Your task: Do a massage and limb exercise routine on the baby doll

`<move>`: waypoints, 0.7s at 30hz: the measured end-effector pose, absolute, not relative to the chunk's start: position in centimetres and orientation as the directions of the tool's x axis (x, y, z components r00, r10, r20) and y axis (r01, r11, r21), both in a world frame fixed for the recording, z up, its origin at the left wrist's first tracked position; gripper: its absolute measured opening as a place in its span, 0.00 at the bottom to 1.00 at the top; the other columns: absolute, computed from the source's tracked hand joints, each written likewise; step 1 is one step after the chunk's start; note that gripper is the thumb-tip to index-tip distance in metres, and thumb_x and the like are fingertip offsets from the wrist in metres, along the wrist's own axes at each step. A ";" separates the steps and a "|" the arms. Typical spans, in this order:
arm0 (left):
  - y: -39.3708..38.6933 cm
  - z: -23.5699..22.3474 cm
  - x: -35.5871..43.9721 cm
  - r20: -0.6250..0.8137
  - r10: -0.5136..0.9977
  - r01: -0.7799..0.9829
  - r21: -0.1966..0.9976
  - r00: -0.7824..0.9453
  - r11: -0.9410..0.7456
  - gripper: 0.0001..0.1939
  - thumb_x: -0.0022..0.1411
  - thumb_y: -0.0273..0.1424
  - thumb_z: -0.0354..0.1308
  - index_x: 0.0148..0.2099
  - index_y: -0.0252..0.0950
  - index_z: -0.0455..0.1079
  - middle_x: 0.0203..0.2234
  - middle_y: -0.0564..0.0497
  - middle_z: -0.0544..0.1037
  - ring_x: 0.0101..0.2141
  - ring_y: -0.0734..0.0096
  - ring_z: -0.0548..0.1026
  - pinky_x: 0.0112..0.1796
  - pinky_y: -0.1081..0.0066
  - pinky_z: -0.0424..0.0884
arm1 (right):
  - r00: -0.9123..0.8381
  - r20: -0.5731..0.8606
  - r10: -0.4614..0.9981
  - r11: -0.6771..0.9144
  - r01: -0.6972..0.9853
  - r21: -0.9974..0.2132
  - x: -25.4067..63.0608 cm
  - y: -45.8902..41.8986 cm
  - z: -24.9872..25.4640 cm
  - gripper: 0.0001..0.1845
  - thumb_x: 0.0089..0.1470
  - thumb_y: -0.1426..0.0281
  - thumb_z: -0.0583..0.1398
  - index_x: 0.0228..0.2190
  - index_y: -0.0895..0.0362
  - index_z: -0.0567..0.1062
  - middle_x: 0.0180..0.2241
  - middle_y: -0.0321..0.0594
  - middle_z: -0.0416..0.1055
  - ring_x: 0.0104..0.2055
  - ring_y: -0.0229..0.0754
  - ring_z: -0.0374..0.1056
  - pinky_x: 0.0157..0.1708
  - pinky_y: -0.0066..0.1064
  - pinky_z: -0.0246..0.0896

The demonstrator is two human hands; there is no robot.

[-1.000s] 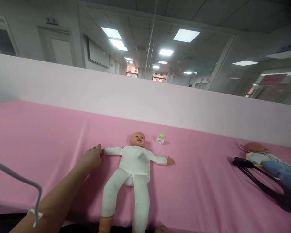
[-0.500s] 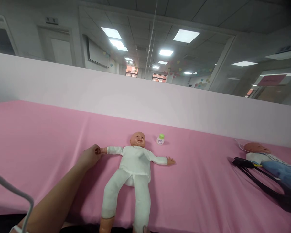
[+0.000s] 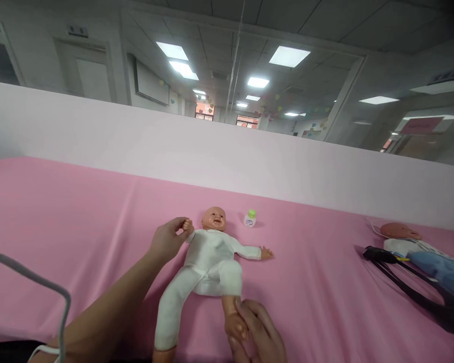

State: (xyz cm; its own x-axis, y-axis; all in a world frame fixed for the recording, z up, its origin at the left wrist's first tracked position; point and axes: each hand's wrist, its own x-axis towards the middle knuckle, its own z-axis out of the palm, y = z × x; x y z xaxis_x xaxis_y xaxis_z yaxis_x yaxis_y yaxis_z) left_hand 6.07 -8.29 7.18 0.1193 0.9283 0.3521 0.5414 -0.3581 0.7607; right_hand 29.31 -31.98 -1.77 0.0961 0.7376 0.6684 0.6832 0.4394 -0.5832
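A baby doll (image 3: pixel 212 254) in a white top and white trousers lies on its back on the pink sheet (image 3: pixel 318 282). My left hand (image 3: pixel 169 240) pinches the doll's hand, which is raised beside its head with the arm bent. Lower down, my right hand (image 3: pixel 260 330) is closed around the bare foot of the doll's leg on the right, whose knee is bent up. The doll's other arm stretches out flat to the right, and its other leg lies extended toward me. Near the head stands a small bottle (image 3: pixel 250 218) with a green cap.
On the right lies a second doll (image 3: pixel 401 231) in blue clothing, with a black strap (image 3: pixel 404 290) beside it. A low white wall (image 3: pixel 196 151) with glass above borders the far side. A grey cable (image 3: pixel 30 275) hangs at the lower left.
My left hand has moved right, folding the doll's arm in toward its head. My right hand has come into view at the foot, and that leg is now bent up.
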 end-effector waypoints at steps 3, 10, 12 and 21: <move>-9.5 6.9 8.5 0.379 0.878 0.602 0.640 0.293 -0.477 0.13 0.66 0.41 0.57 0.44 0.43 0.79 0.41 0.50 0.84 0.40 0.59 0.80 0.41 0.66 0.69 | 0.027 0.665 0.746 0.442 0.727 -0.525 29.3 -29.5 0.4 0.27 0.64 0.63 0.61 0.63 0.50 0.71 0.60 0.51 0.70 0.57 0.55 0.74 0.51 0.41 0.78; -11.1 5.8 9.8 0.343 0.775 0.607 0.484 0.531 -0.630 0.08 0.63 0.28 0.53 0.36 0.42 0.74 0.34 0.51 0.81 0.33 0.64 0.75 0.33 0.68 0.63 | 0.035 0.596 0.803 0.426 0.665 -0.614 28.7 -25.6 2.6 0.28 0.67 0.64 0.58 0.66 0.50 0.65 0.71 0.47 0.58 0.71 0.55 0.58 0.65 0.49 0.65; -11.2 5.6 9.6 0.335 0.774 0.612 0.476 0.538 -0.631 0.10 0.60 0.25 0.52 0.37 0.43 0.74 0.35 0.52 0.81 0.35 0.64 0.76 0.33 0.68 0.63 | 0.048 0.597 0.801 0.445 0.619 -0.647 28.5 -24.7 2.5 0.28 0.67 0.64 0.59 0.65 0.51 0.66 0.70 0.49 0.59 0.71 0.55 0.58 0.65 0.50 0.63; -11.2 4.6 9.1 0.398 0.802 0.555 0.580 0.445 -0.596 0.14 0.69 0.36 0.53 0.50 0.44 0.78 0.44 0.49 0.83 0.43 0.59 0.79 0.42 0.66 0.70 | 0.108 0.559 0.822 0.446 0.488 -0.750 27.7 -24.3 3.4 0.28 0.58 0.59 0.68 0.57 0.53 0.74 0.70 0.55 0.59 0.69 0.60 0.61 0.61 0.50 0.67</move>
